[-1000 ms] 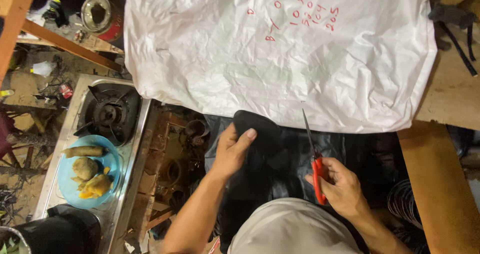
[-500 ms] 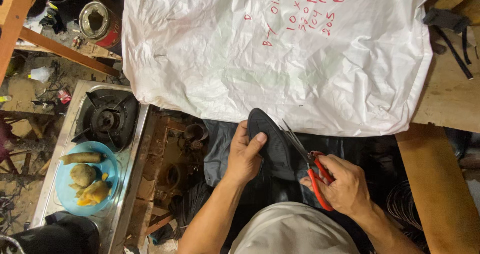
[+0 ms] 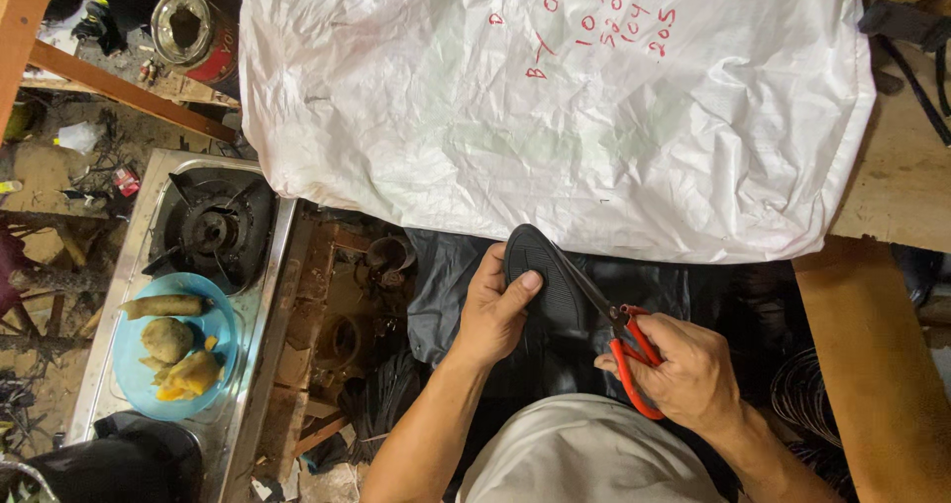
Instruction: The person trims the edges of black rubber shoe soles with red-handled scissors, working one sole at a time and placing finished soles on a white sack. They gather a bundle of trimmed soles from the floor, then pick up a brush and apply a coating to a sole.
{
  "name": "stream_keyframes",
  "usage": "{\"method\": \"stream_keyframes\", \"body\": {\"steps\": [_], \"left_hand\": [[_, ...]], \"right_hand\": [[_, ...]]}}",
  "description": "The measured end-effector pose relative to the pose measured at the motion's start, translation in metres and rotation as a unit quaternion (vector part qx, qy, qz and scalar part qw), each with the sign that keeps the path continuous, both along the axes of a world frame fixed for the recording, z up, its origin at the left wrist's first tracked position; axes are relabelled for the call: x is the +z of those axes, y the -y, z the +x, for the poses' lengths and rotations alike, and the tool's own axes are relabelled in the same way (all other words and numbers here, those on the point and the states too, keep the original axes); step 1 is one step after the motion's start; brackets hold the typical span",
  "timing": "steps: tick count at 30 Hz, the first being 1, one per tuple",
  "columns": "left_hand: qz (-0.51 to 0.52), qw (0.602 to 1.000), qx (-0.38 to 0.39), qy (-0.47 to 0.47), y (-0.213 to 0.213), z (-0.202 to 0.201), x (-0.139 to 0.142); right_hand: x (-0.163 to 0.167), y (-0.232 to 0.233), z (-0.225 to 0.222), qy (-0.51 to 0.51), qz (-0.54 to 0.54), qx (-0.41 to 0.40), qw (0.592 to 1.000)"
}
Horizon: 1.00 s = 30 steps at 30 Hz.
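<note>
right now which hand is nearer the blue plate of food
Left. The left hand grips the black sole, on the side of the blue plate; the right hand, holding red scissors, is farther away.

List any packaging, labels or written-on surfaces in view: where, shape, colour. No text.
White plastic sack: spread over the bench top, upper centre, crumpled, with red handwriting near its top edge.
Round tin can: top left on the floor, open, shiny inside, red outside.
Small red packet: far left on the ground, too small to tell more.
No screens or signs.
</note>
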<state>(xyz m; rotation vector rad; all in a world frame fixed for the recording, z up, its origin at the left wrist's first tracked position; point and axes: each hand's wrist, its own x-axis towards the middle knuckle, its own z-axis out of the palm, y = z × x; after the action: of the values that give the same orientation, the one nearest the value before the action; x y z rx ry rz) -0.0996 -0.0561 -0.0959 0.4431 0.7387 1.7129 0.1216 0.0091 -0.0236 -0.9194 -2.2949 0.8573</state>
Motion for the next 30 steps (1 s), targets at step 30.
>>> {"method": "stream_keyframes", "body": {"steps": [30], "left_hand": [[-0.009,0.999,0.021,0.038,0.005,0.002,0.004]], "right_hand": [[-0.004,0.006,0.0,0.015,-0.037,0.0,0.999]]}}
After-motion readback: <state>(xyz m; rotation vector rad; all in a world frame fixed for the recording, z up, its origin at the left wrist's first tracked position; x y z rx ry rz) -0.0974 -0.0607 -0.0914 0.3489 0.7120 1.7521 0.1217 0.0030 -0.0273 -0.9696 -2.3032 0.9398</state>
